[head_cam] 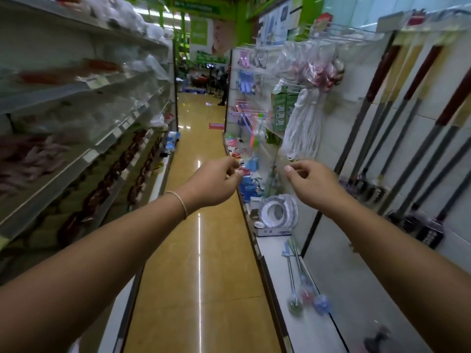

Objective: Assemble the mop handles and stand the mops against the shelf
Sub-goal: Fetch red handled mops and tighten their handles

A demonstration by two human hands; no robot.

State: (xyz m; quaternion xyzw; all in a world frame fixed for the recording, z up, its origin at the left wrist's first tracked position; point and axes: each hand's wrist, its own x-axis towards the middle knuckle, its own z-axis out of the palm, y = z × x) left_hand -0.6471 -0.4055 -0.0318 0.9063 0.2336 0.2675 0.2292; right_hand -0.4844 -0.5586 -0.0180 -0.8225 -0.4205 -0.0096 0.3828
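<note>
mops (pixel 397 138) lean on right shelf (pixel 356 289) | left hand (pixel 214 182) grip loosely curled, empty | right hand (pixel 313 184) same

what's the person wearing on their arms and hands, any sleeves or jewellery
Both forearms are bare, with no sleeves in view. The left hand has a thin pale bracelet round its wrist. The right hand shows no gloves, rings or watch that can be made out.

A shop aisle. Long metal shelves (pixel 84 159) of packaged goods line both sides of a glossy tan floor (pixel 201 225). Mops (pixel 397 128) lean against the right wall; green signs (pixel 198 31) hang at the far end.
</note>
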